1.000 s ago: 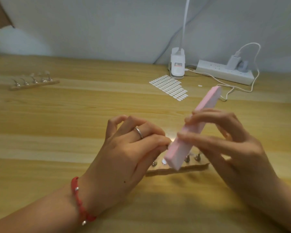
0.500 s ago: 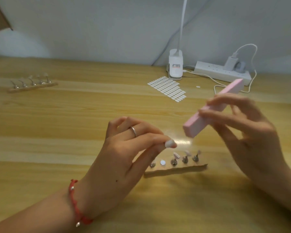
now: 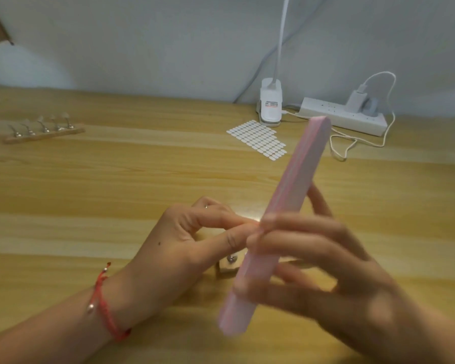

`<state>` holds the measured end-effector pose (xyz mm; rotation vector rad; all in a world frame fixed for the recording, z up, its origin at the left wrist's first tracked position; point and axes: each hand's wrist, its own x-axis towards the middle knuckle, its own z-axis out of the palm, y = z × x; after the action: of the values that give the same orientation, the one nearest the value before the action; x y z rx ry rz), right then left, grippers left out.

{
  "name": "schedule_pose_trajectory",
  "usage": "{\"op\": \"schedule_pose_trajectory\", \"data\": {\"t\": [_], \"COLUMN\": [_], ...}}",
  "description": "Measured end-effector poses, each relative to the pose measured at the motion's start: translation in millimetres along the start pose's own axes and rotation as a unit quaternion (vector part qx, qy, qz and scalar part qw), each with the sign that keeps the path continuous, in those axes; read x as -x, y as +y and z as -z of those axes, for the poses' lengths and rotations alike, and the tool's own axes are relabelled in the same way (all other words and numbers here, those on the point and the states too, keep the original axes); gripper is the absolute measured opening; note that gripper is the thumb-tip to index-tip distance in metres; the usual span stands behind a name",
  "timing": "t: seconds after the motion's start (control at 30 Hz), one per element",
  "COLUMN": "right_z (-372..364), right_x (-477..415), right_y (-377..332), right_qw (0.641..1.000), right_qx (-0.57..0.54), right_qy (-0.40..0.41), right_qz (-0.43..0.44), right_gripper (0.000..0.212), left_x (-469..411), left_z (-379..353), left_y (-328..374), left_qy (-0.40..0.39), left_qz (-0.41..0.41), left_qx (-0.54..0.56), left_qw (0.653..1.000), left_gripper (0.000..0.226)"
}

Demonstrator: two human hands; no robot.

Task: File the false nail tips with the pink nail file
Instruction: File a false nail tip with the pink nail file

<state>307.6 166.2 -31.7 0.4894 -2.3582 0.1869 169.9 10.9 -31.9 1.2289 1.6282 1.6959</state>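
The wooden table (image 3: 90,185) spreads under both hands. The right hand (image 3: 334,269), blurred, grips the pink nail file (image 3: 279,214) steeply tilted. The left hand (image 3: 192,237) pinches thumb and forefinger against the file's side, probably on a nail tip hidden there. Half a second ago the file was lifted clear; now it meets the fingertips. It hides most of the near nail stand (image 3: 229,266). Behind lie a sticker sheet (image 3: 258,139), power strip (image 3: 342,116) and second stand (image 3: 44,131).
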Motion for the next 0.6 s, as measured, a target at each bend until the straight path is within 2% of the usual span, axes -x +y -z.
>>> {"op": "schedule_pose_trajectory", "data": {"t": [0.03,0.13,0.27,0.37,0.5,0.6], "right_z": [0,5,-3,3,-5,2], "right_x": [-1,-6,-4,-7,-3,-8], "right_y": [1,6,-4,5,-5,5], "right_qw": [1.0,0.997,1.0,0.997,0.999,0.996], "right_qx": [0.005,0.009,-0.013,-0.01,-0.031,-0.02], "right_qy": [0.0,0.041,0.002,0.031,-0.015,0.028], "right_qz": [0.006,-0.062,-0.006,-0.075,-0.011,-0.08], "right_gripper": [0.018,0.022,0.02,0.025,0.021,0.024], "left_x": [0,-1,0,0,-1,-1], "left_z": [0,1,0,1,1,1], "left_y": [1,1,1,1,1,-1], "left_qy": [-0.002,0.002,0.002,0.021,0.026,0.03], "left_qz": [0.0,0.012,0.014,0.026,0.018,0.01], "left_qx": [0.002,0.016,0.003,-0.01,-0.02,-0.027], "left_qw": [1.0,1.0,1.0,0.999,0.999,0.999], "left_gripper": [0.011,0.017,0.018,0.02,0.023,0.028]}}
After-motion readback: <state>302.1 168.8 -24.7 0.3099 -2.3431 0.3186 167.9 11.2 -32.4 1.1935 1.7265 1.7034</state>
